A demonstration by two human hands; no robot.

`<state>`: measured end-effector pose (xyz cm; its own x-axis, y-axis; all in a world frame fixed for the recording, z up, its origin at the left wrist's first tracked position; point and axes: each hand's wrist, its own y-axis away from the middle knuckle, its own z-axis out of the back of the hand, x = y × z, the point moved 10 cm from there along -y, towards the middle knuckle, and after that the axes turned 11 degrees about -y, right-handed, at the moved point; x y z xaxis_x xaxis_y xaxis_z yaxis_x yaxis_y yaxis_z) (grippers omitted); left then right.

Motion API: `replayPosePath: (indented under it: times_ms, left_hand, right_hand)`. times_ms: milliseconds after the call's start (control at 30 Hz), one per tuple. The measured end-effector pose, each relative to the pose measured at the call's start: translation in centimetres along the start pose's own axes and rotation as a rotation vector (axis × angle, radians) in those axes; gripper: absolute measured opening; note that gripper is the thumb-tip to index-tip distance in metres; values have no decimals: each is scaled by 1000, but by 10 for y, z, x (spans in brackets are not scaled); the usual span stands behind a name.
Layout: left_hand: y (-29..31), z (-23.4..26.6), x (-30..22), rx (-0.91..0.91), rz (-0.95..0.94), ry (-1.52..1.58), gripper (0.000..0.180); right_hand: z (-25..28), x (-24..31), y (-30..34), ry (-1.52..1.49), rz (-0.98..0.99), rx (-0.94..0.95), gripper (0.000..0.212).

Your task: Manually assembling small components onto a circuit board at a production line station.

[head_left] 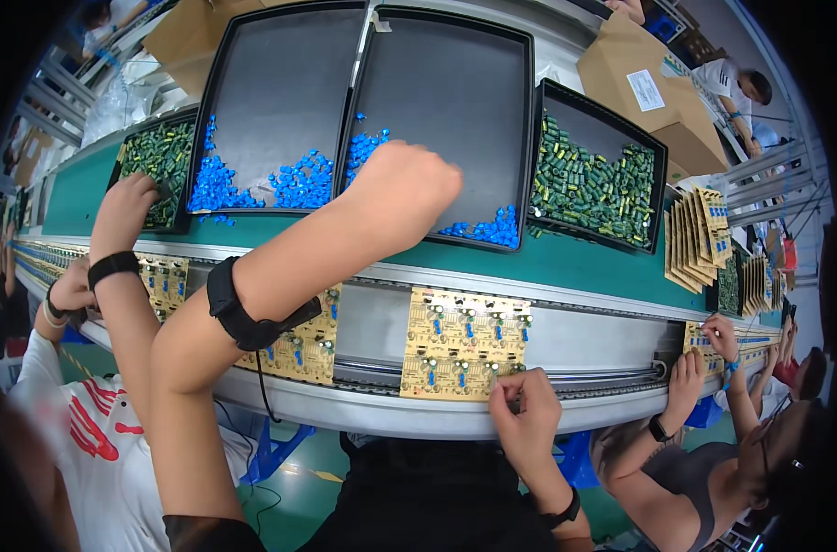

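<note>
My left arm crosses the picture, and my left hand is closed over the near part of two black trays. Its fingers curl away from view, so what they hold, if anything, is hidden. Small blue disc-shaped components lie heaped along the near edges of the left tray and the right tray. My right hand is closed in a pinch at the near right corner of a tan circuit board; anything between its fingertips is too small to name. Blue and green components stand on that board, on the conveyor.
Bins of green cylindrical components stand right and left of the trays. Tan boards lean stacked at the right. A cardboard box sits behind. A co-worker's hand reaches to the left bin; another co-worker's hand is near a board.
</note>
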<state>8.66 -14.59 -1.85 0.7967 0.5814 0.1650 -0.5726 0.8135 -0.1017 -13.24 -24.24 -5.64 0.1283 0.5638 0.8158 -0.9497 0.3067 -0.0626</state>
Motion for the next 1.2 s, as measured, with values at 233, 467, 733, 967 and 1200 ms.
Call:
replayPosePath:
  times_ms: [233,467,733,967,1200]
  left_hand:
    - [10,21,-2,-138,-8,65,12]
    - [15,34,-11,-240,-24,81,13]
    - [23,43,-24,-214,-61,149,7]
    - [36,58,-45,-182,-119,433,9]
    - [59,58,-58,-106,-151,525,16]
  right_hand:
    - [-3,1,2,13,19,13,14]
    - [-4,4,-1,-21,23,-10,14]
    - [-16,29,-12,190,201,97,17]
    - [-14,26,-15,186,142,110,15]
    - [-25,29,-22,203,152,156,13]
